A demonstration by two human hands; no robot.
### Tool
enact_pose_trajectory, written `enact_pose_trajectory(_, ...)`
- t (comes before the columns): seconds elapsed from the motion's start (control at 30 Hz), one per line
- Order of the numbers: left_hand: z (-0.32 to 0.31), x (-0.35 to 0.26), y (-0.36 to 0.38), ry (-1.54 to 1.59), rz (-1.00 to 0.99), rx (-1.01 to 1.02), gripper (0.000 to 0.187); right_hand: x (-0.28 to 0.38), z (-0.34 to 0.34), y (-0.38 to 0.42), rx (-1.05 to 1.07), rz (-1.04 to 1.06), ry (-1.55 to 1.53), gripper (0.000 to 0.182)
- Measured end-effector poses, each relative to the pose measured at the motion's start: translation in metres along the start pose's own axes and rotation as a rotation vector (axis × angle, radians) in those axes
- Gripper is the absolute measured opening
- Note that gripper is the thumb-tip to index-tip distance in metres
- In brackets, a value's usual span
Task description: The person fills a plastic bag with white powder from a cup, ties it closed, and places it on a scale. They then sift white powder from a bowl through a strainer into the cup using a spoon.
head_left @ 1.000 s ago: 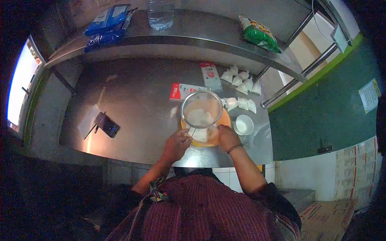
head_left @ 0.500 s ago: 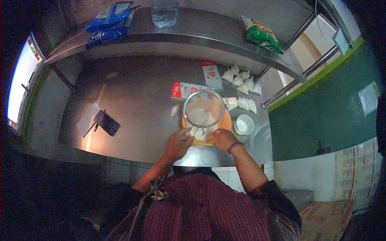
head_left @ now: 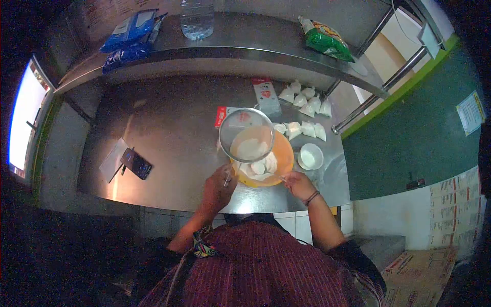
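Observation:
My left hand (head_left: 220,185) is closed around the handle of a round mesh sieve (head_left: 220,130). The sieve is raised over the left and far part of an orange bowl (head_left: 287,153), and the bowl shows through its mesh. White powder (head_left: 270,162) lies in the bowl, with a small white rounded thing (head_left: 258,168) on it whose kind I cannot make out. My right hand (head_left: 300,186) pinches the bowl's near right rim. To the right of the bowl stands a small white bowl (head_left: 310,156) with white contents.
Several small bags of white powder (head_left: 308,129) stand behind the bowls. Red-and-white packets (head_left: 266,94) lie at the back. A phone (head_left: 136,163) rests on papers at the left. Overhead, a metal shelf (head_left: 245,48) holds a water bottle (head_left: 197,20), blue packs (head_left: 130,33) and a green pack (head_left: 327,41).
My left hand has moved left with the sieve, uncovering more of the orange bowl. My right hand has shifted right, from the bowl's near side to its near right rim.

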State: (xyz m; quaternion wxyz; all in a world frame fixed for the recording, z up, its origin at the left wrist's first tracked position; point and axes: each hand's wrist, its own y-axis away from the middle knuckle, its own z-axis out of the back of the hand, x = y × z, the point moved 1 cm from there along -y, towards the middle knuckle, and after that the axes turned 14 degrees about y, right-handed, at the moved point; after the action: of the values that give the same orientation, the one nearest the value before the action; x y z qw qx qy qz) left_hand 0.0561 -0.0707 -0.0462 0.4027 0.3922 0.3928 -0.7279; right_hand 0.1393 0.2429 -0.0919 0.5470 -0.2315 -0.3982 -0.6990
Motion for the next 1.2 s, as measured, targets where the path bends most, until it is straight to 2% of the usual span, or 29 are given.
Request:
enact_pose_trajectory(0.03, 0.002, 0.005, 0.001, 0.000, 0.000, 0.006, 0.043, 0.001, 0.001, 0.006, -0.006, -0.109, -0.110, 0.018)
enact_pose_trajectory(0.13, 0.008, 0.012, 0.000, 0.010, -0.050, -0.030, 0.045, -0.004, 0.002, 0.017, -0.040, -0.222, -0.159, 0.022)
enact_pose_trajectory(0.2, 0.016, 0.001, -0.002, -0.020, 0.146, 0.046, 0.045, 0.000, 0.005, 0.024, -0.058, -0.255, -0.239, 0.022)
enact_pose_trajectory(0.33, 0.019, 0.006, 0.001, 0.025, 0.174, 0.032, 0.047, 0.034, 0.020, 0.041, -0.068, -0.315, -0.427, 0.023)
enact_pose_trajectory(0.43, 0.020, 0.004, 0.000, -0.030, 0.093, 0.054, 0.047, 0.052, 0.034, 0.050, -0.118, -0.283, -0.483, 0.021)
enact_pose_trajectory(0.57, 0.016, -0.005, -0.002, -0.030, 0.217, 0.095, 0.047, 0.053, 0.042, 0.045, -0.139, -0.258, -0.444, 0.018)
enact_pose_trajectory(0.63, 0.012, -0.005, -0.001, -0.039, 0.262, 0.126, 0.047, 0.054, 0.042, 0.039, -0.122, -0.236, -0.587, 0.019)
enact_pose_trajectory(0.73, 0.002, -0.003, 0.002, 0.036, 0.170, 0.147, 0.047, 0.046, 0.039, 0.024, -0.121, -0.247, -0.624, 0.022)
enact_pose_trajectory(0.8, -0.008, -0.007, -0.002, -0.048, 0.013, 0.172, 0.048, 0.052, 0.040, 0.024, -0.127, -0.263, -0.638, 0.023)
enact_pose_trajectory(0.83, -0.013, -0.010, -0.003, -0.049, 0.009, 0.173, 0.048, 0.053, 0.043, 0.024, -0.131, -0.281, -0.651, 0.025)
enact_pose_trajectory(0.9, -0.024, -0.017, -0.006, 0.117, 0.178, 0.164, 0.049, 0.045, 0.048, 0.024, -0.131, -0.259, -0.653, 0.025)
enact_pose_trajectory(1.0, -0.041, -0.037, -0.017, 0.040, 0.220, 0.220, 0.049, 0.037, 0.063, 0.031, -0.145, -0.234, -0.647, 0.027)
enact_pose_trajectory(1.07, -0.056, -0.043, -0.026, 0.058, 0.189, 0.256, 0.049, 0.032, 0.075, 0.040, -0.163, -0.231, -0.643, 0.028)
enact_pose_trajectory(1.13, -0.074, -0.052, -0.032, 0.077, 0.161, 0.290, 0.049, 0.025, 0.088, 0.050, -0.256, -0.314, -0.540, 0.028)
enact_pose_trajectory(1.2, -0.092, -0.063, -0.038, 0.086, 0.120, 0.299, 0.051, 0.004, 0.101, 0.056, -0.282, -0.263, -0.576, 0.026)
